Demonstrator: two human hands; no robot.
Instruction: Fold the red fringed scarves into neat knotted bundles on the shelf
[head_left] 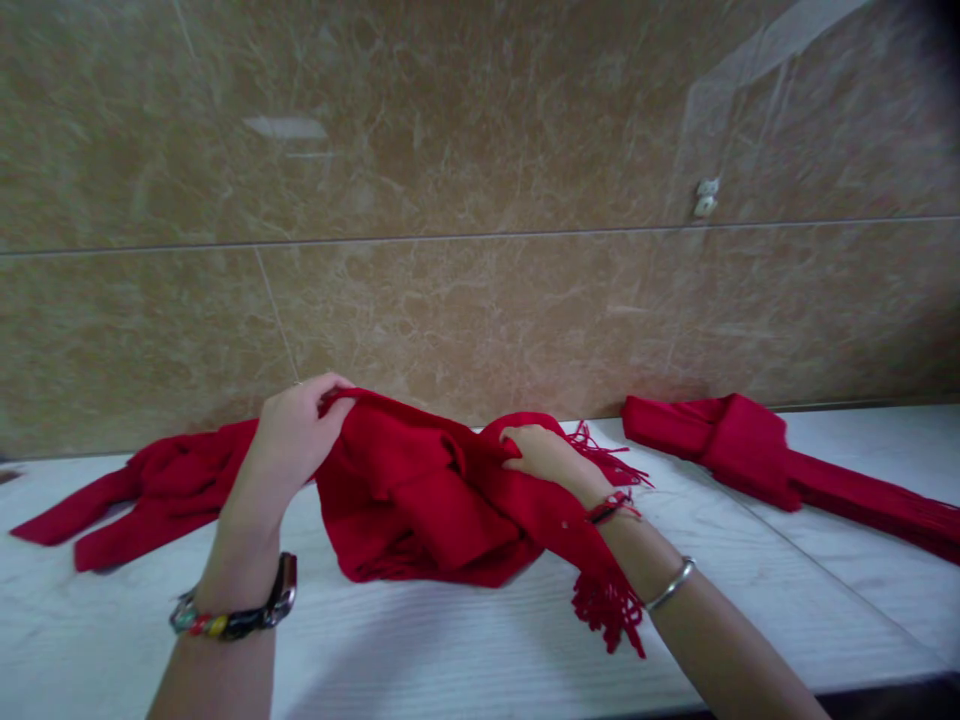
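A crumpled red scarf (442,500) with fringed ends lies on the white table in the middle of the head view. My left hand (300,420) pinches its upper left edge between thumb and fingers, lifting that edge a little. Over the scarf's right part, my right hand (551,455) has its fingers curled into the cloth. One fringed end hangs below my right wrist and another sticks out above it. The scarf's folds hide some of my fingertips.
To the left lies another red cloth (180,475), partly behind my left forearm. A folded red scarf (742,450) rests at the right. Behind the white table (450,650) stands a brown marbled wall (450,320) with a small white figure (706,198).
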